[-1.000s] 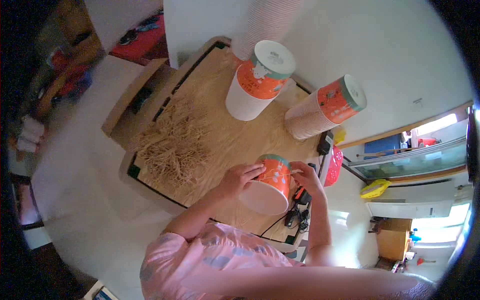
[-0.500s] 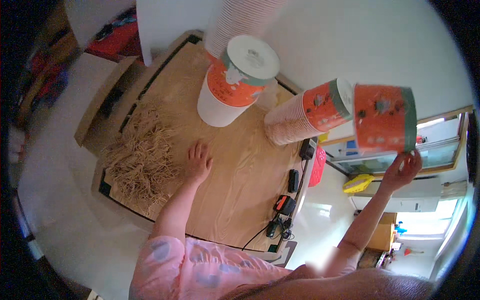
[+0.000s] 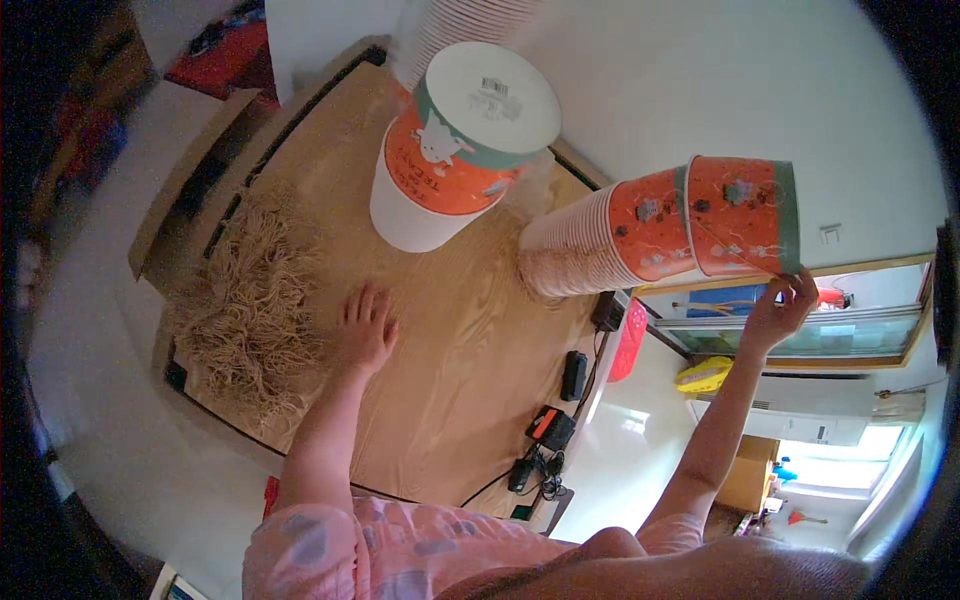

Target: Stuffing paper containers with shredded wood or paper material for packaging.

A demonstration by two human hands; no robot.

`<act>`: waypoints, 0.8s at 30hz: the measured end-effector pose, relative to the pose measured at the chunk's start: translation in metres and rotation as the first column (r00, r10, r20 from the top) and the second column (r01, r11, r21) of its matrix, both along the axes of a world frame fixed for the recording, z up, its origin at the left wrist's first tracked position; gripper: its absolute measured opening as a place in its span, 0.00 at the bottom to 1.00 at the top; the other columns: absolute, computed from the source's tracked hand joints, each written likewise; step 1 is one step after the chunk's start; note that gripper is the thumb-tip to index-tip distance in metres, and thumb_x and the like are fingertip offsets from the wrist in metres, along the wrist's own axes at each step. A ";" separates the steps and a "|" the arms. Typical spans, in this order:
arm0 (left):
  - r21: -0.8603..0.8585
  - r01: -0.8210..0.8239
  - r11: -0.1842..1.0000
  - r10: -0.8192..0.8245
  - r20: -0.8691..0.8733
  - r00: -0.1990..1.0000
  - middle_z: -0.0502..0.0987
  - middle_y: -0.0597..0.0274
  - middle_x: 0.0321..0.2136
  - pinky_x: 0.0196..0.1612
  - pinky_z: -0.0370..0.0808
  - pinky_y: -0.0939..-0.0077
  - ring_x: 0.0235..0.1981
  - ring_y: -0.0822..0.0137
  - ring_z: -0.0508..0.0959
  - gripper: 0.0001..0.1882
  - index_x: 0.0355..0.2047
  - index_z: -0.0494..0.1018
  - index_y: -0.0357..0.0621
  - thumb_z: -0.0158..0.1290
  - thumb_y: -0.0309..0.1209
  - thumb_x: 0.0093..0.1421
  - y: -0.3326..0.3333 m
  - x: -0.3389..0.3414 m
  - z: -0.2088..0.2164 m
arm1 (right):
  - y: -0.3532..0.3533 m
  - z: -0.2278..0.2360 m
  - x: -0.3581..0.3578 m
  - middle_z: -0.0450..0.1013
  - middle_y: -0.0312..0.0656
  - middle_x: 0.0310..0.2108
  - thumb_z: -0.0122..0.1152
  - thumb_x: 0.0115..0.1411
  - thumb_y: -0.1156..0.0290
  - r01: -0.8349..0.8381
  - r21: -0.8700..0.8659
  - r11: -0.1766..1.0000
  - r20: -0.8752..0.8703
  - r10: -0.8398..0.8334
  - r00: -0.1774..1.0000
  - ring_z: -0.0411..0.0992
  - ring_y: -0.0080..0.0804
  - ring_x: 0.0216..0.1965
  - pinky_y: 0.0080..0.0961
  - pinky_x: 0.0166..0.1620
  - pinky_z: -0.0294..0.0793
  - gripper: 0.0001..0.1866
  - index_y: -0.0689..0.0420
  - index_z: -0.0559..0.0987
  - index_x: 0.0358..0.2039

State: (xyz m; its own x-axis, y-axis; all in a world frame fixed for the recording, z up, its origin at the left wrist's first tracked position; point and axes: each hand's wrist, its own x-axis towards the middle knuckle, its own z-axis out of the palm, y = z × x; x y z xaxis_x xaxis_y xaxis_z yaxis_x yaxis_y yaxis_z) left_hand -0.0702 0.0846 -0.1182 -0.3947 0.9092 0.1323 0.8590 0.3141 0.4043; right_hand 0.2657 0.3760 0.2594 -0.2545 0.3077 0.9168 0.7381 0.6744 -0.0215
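My right hand [image 3: 778, 310] pinches the green base edge of an orange paper bucket [image 3: 740, 215]. That bucket is upside down, its open end over the top of a tall stack of nested buckets [image 3: 650, 225]. A thin line, perhaps a cord, crosses its side near my fingers. My left hand [image 3: 368, 330] lies on the wooden tabletop [image 3: 430, 370], fingers a little apart and holding nothing. Beside it spreads a tangled heap of thin tan cords [image 3: 255, 320]. Further back stands another upturned orange bucket [image 3: 430, 185] with a white lower part and a white base [image 3: 490, 100].
Behind the upturned bucket rises another tall stack of buckets [image 3: 470, 30]. Black power adapters [image 3: 553, 428] and cables line the table's right edge. A cardboard box [image 3: 190, 190] sits at the left edge. A pink item [image 3: 628, 342] and a yellow one [image 3: 704, 375] lie beyond the right edge.
My right hand has brought the bucket left onto the top of the nested stack; before, it was held apart from it. My left hand stays flat on the table. The whole view has shifted slightly.
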 end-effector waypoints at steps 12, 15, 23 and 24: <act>-0.012 -0.018 1.000 0.017 -0.052 0.998 0.54 0.50 0.58 0.57 0.52 0.48 0.59 0.49 0.54 0.31 0.56 0.57 0.48 0.50 0.42 0.53 0.001 0.001 0.009 | 0.011 -0.017 -0.010 0.70 0.44 0.39 0.53 0.50 0.84 -0.051 -0.022 0.998 0.054 0.052 0.997 0.69 0.38 0.41 0.30 0.44 0.69 0.13 0.61 0.73 0.38; -0.008 -0.015 1.000 0.014 -0.060 0.998 0.55 0.50 0.58 0.57 0.52 0.48 0.59 0.49 0.54 0.31 0.56 0.58 0.48 0.50 0.41 0.53 0.000 -0.001 0.015 | 0.012 -0.024 -0.009 0.70 0.44 0.39 0.54 0.50 0.84 -0.107 0.004 0.994 0.136 0.106 0.985 0.69 0.38 0.41 0.30 0.43 0.69 0.13 0.61 0.73 0.38; -0.019 -0.009 1.000 0.008 -0.055 0.998 0.55 0.50 0.58 0.59 0.50 0.48 0.58 0.49 0.55 0.29 0.55 0.60 0.46 0.49 0.42 0.54 0.000 -0.002 0.015 | 0.003 -0.038 -0.024 0.71 0.45 0.39 0.53 0.49 0.85 -0.031 0.008 0.999 0.199 0.029 0.980 0.69 0.37 0.39 0.27 0.38 0.70 0.14 0.59 0.73 0.38; -0.012 -0.008 1.000 0.007 -0.052 0.999 0.54 0.50 0.58 0.59 0.50 0.48 0.58 0.49 0.54 0.29 0.55 0.60 0.46 0.48 0.42 0.54 0.000 -0.002 0.013 | 0.002 -0.039 -0.025 0.71 0.45 0.39 0.53 0.49 0.85 -0.033 0.008 0.999 0.199 0.030 0.980 0.69 0.37 0.39 0.27 0.38 0.70 0.14 0.59 0.73 0.38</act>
